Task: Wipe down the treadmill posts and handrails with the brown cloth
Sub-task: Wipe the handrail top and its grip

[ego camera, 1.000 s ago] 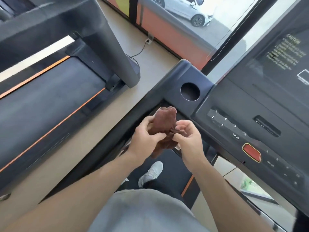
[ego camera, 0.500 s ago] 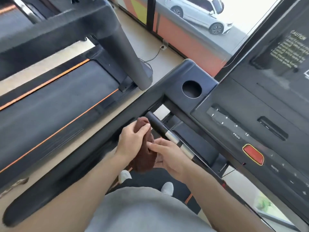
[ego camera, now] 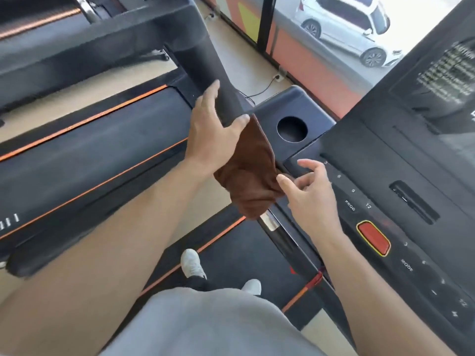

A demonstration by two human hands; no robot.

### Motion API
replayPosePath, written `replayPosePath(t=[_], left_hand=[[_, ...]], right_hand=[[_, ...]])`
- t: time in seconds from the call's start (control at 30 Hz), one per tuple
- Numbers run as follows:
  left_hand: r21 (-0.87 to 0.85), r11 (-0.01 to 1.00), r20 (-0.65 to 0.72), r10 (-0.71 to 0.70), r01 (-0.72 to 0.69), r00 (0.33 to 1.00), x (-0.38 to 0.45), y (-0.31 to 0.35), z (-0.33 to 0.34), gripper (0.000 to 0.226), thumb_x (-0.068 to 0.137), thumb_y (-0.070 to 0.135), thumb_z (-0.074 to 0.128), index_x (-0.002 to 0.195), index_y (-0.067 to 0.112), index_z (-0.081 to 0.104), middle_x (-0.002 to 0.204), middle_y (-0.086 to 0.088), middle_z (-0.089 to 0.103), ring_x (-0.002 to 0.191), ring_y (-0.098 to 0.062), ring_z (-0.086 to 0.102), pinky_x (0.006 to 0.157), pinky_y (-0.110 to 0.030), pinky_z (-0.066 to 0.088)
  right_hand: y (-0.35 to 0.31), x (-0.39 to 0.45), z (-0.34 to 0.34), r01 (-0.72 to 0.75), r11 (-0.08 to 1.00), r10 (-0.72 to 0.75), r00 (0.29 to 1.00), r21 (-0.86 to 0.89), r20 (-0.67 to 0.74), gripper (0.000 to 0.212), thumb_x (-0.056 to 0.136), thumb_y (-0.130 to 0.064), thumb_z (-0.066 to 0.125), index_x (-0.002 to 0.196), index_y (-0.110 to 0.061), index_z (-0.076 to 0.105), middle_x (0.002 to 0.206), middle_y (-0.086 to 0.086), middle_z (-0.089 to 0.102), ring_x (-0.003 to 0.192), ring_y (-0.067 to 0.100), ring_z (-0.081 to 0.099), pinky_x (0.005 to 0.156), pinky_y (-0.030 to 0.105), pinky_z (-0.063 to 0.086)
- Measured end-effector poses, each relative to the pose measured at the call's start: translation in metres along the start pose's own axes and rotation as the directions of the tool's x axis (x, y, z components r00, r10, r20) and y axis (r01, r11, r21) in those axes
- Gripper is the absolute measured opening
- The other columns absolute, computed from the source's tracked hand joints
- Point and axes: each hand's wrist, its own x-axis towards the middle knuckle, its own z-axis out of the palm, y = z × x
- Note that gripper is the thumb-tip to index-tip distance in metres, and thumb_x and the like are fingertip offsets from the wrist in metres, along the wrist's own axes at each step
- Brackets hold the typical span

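Observation:
The brown cloth (ego camera: 246, 176) hangs loosely in the air over the front left corner of my treadmill. My left hand (ego camera: 213, 132) pinches its top edge under the thumb, fingers spread, in front of the neighbouring treadmill's dark post (ego camera: 203, 55). My right hand (ego camera: 311, 199) is open beside the console, its fingertips at the cloth's lower right edge. The long black left handrail (ego camera: 51, 247) runs down-left below my left arm. A black grip bar with a silver sensor (ego camera: 270, 222) shows just under the cloth.
The console (ego camera: 411, 155) fills the right side, with a round cup holder (ego camera: 291, 129) and a red stop button (ego camera: 374, 241). A second treadmill's belt (ego camera: 90, 150) lies close on the left. My white shoes (ego camera: 191, 263) stand on the belt below. A window is ahead.
Both hands rose from the grip bar. My left hand lifted the cloth up toward the corner, and my right hand let go and opened. The view tilted left.

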Motion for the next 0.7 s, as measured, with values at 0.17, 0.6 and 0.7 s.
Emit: replayPosePath(t=[0.17,0.6,0.7], left_hand=[[-0.016,0.972,0.021,-0.236,0.236,0.972,-0.071,-0.058,0.015,0.053,0.092,0.026,0.071,0.142,0.024,0.051,0.136,0.007,0.061,0.126,-0.010,0.055,0.108,-0.029,0.042],[-0.005,0.943,0.096,-0.329,0.331,0.939,-0.120,-0.090,-0.001,0.041,0.095,0.029,0.068,0.134,0.033,0.056,0.135,0.014,0.060,0.124,-0.004,0.054,0.108,-0.025,0.039],[-0.004,0.917,0.113,-0.395,0.398,0.911,-0.138,-0.104,0.002,0.040,0.096,0.026,0.068,0.134,0.028,0.057,0.134,0.012,0.061,0.122,-0.006,0.055,0.109,-0.030,0.042]], right_hand=[[0.023,0.002,0.037,0.239,0.939,-0.173,0.949,-0.246,0.263,0.046,0.096,-0.034,0.068,0.141,-0.030,0.055,0.134,-0.009,0.055,0.116,0.012,0.058,0.092,0.032,0.048],[-0.006,0.086,0.148,0.239,0.824,-0.054,0.936,-0.513,0.349,0.088,0.088,-0.081,0.044,0.140,-0.010,0.048,0.127,0.011,0.068,0.120,0.035,0.063,0.101,0.044,0.043],[-0.006,0.089,0.151,0.260,0.833,-0.074,0.927,-0.488,0.368,0.083,0.089,-0.079,0.045,0.138,-0.012,0.049,0.128,0.011,0.067,0.122,0.036,0.061,0.101,0.043,0.043]])
